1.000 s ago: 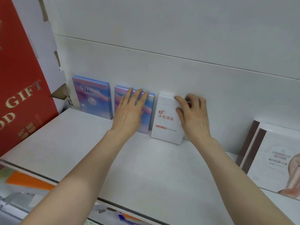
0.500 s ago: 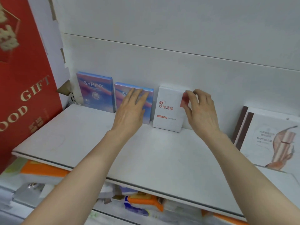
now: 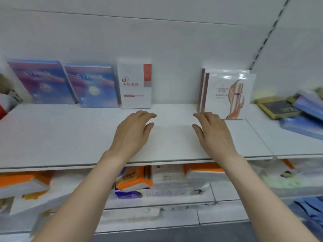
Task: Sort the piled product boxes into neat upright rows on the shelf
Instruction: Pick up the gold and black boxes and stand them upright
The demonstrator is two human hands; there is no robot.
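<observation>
— Reporter: On the shelf [image 3: 61,133], two blue SYRINX boxes [image 3: 42,82] and a white box [image 3: 134,86] stand upright at the back wall.

— Editor: Left hand [image 3: 132,133] and right hand [image 3: 213,133] hover empty, fingers [image 3: 149,116] loosely spread. The pile of boxes [image 3: 297,110] lies far right; the next box likely belongs flush beside the white one.

Piled boxes [image 3: 302,116]: run off the right edge, and their labels are blurred past reading.
White box [image 3: 134,86]: the small print under the red characters is too fine to read.
Brown-edged pack [image 3: 227,91]: its text is blurred.
Lower-shelf packs [image 3: 134,182]: smeared and partly hidden behind the forearms [image 3: 83,198].
Red item [image 3: 2,110]: cut by the left edge.
</observation>
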